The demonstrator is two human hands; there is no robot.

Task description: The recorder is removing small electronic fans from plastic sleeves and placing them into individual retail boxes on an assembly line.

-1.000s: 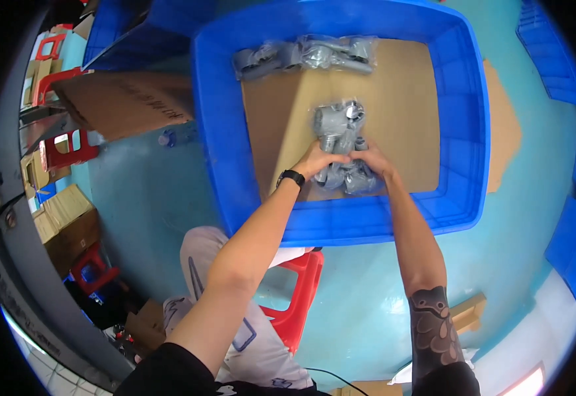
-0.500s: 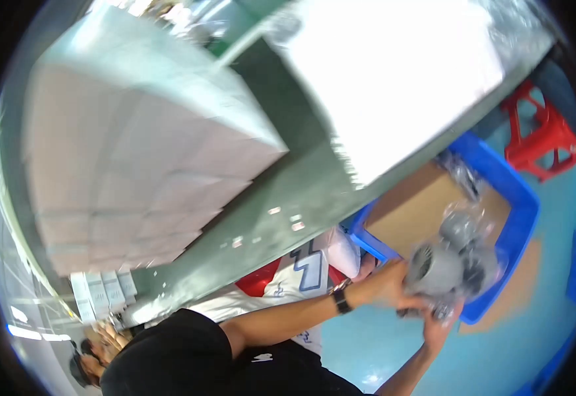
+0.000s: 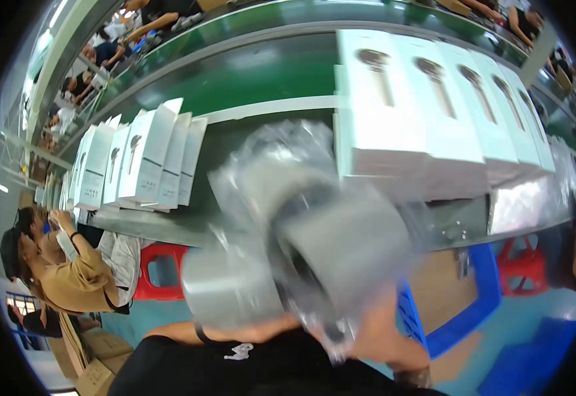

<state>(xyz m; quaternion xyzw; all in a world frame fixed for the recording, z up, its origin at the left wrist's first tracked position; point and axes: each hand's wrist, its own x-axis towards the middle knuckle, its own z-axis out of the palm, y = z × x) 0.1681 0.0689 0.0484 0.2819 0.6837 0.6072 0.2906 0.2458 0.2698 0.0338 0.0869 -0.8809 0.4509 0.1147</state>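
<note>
Several grey cylindrical devices [image 3: 351,247] in clear plastic bags [image 3: 288,142] are bunched close in front of me, blurred by motion. One grey cylinder [image 3: 225,287] is at the left of the bunch, and a hollow round end faces out near the middle. My left hand [image 3: 258,330] is closed under the left cylinder, with its fingers mostly hidden. From below right, my right hand [image 3: 377,333] grips the bunch by the right cylinder and the bag's crumpled lower end. The bunch hides part of the bench behind it.
White boxes [image 3: 384,112] with a device picture stand in a row on the dark bench [image 3: 235,142]; more boxes [image 3: 139,158] stand left. A blue bin [image 3: 489,284] is low right. Red stools [image 3: 162,270] and a seated co-worker [image 3: 80,277] are beside the bench.
My hands have lifted the bagged grey devices from over the blue bin to in front of me, leftward. The view has turned and levelled, now showing the box rows upright.
</note>
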